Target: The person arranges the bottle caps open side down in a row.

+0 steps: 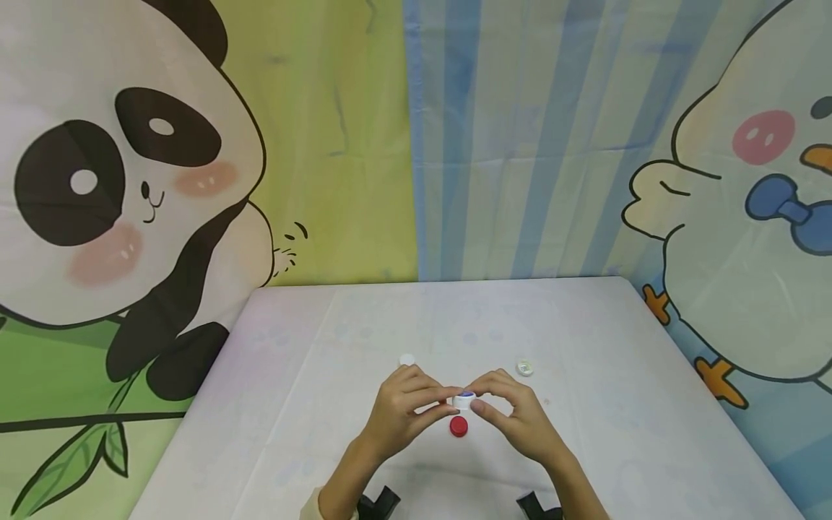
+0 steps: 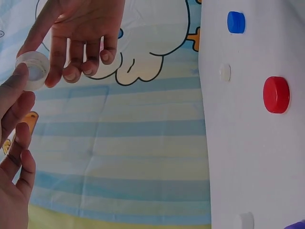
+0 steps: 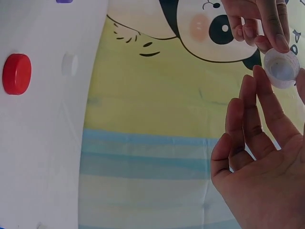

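Both hands hold one small white bottle cap (image 1: 464, 401) between them, raised above the table. A patch of blue shows on its top in the head view. Its hollow inside (image 3: 282, 69) faces the wrist cameras. My left hand (image 1: 412, 404) pinches its left side with thumb and index finger. From the other side, my right hand (image 1: 520, 415) grips it between index finger and thumb. The remaining fingers of both hands are loosely bent. A red bottle cap (image 1: 458, 426) lies on the table just nearer to me than the held one.
On the white table (image 1: 325, 462) lie a white cap (image 1: 406, 360) behind my left hand and a pale cap (image 1: 524, 368) behind my right. The left wrist view also shows a blue cap (image 2: 236, 22) and a purple piece (image 2: 295, 225). Printed curtains (image 1: 494, 144) hang behind.
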Action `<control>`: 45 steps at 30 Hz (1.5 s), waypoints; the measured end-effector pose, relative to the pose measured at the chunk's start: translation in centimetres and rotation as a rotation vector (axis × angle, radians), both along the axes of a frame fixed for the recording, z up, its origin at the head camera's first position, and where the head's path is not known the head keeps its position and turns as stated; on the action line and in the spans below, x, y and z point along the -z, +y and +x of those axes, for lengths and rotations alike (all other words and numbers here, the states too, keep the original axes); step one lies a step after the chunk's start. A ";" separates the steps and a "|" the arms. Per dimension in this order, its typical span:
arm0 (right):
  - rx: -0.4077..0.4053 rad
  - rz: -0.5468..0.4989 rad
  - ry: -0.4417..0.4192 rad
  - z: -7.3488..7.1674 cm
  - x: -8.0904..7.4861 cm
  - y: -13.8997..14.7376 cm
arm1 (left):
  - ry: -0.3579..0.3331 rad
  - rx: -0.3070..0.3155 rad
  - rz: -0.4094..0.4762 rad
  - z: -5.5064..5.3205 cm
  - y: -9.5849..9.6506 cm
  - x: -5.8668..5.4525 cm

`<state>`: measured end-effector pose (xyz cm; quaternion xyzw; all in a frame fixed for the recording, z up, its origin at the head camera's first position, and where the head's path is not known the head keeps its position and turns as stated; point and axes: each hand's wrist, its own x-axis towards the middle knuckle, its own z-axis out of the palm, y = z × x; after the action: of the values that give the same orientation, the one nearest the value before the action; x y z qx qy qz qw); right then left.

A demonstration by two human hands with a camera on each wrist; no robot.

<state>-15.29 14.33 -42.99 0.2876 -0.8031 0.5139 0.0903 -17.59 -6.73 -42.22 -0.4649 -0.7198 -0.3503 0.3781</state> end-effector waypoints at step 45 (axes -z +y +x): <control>0.232 0.018 0.161 -1.2 0.6 0.1 | -0.245 -0.063 0.012 -1.6 1.0 1.5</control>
<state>-16.52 14.43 -43.62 0.2338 -0.8256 0.4682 0.2108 -19.15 -5.69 -43.72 -0.3934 -0.7727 -0.3969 0.3010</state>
